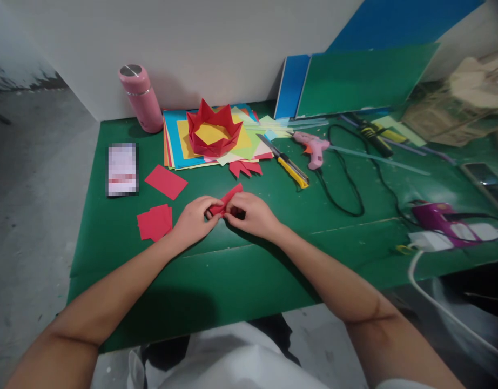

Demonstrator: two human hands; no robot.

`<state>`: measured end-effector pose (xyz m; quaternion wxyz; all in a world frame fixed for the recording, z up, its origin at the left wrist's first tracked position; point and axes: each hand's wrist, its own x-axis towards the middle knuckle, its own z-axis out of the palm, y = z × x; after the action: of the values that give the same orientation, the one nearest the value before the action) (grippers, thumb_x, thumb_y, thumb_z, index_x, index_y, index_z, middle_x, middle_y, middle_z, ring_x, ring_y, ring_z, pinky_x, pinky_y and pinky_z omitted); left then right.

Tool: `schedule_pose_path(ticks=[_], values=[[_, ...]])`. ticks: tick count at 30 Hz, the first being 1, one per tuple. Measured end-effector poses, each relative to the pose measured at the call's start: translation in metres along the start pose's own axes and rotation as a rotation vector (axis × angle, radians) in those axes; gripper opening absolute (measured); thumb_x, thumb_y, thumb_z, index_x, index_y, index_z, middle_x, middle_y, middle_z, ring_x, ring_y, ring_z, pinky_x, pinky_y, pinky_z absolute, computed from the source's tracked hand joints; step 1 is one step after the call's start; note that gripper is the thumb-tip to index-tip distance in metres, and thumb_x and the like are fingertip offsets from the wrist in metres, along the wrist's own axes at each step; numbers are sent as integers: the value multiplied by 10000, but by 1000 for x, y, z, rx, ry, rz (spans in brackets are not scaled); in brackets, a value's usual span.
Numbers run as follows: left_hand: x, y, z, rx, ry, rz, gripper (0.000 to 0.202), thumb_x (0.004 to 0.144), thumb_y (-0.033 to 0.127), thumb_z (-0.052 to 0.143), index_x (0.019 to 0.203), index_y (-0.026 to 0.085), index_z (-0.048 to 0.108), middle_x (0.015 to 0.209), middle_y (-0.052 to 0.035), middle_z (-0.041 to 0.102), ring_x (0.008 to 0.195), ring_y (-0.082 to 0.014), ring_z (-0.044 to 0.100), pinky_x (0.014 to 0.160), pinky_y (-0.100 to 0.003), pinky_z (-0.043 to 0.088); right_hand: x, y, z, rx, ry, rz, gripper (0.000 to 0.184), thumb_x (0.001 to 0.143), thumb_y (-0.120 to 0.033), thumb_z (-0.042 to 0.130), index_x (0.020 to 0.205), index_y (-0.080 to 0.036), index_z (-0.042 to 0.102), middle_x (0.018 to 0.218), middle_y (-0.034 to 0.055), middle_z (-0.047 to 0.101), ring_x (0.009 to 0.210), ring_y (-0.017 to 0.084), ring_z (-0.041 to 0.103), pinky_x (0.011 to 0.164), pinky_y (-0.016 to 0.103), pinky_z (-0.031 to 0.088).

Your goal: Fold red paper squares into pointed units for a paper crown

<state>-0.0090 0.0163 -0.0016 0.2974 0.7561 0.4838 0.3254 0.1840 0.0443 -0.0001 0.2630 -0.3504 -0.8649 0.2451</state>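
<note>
Both my hands meet over the middle of the green table. My left hand and my right hand pinch a folded piece of red paper between their fingertips, and one corner of it sticks up and away from me. Left of my left hand lie small red paper squares, and another red square lies a little further off. A red folded paper crown sits on a stack of coloured paper sheets at the back.
A pink bottle stands at the back left, a phone lies in front of it. A yellow utility knife, a pink glue gun with black cable, a purple device and green and blue boards occupy the right side.
</note>
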Motion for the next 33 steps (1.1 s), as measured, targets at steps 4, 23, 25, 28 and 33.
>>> schedule_pose_path(ticks=[4,23,25,28,33], values=[[0,0,0,18,-5,-7,181,805,131,602,979,172,627,972,-38,667,656,-96,587,657,-240,523,0,-1,1,1,-4,42,92,788,-188,632,711,-169,585,672,-1,588,644,125,515,631,250,375],[-1,1,-1,4,-6,-18,254,765,70,549,984,176,620,966,-32,660,647,-84,591,646,-227,515,-4,10,-13,-93,-80,-292,199,927,-271,549,903,-193,730,831,66,671,777,155,604,664,272,450],[-1,1,-1,9,-11,-24,284,748,50,539,988,178,622,969,-32,661,660,-86,591,648,-226,513,-4,9,-13,-102,-81,-298,197,924,-263,551,900,-183,730,826,67,672,773,156,604,660,271,451],[-1,1,-1,16,-7,-26,285,744,45,532,983,169,623,961,-36,662,639,-81,579,651,-232,511,-4,8,-13,-106,-83,-295,206,928,-261,542,891,-181,728,829,71,677,779,159,613,668,275,458],[0,1,-1,33,-10,-32,306,730,32,527,982,174,625,945,-31,663,642,-85,573,643,-236,502,-5,6,-12,-116,-93,-249,241,942,-278,515,870,-175,721,838,84,688,785,171,627,683,290,475]])
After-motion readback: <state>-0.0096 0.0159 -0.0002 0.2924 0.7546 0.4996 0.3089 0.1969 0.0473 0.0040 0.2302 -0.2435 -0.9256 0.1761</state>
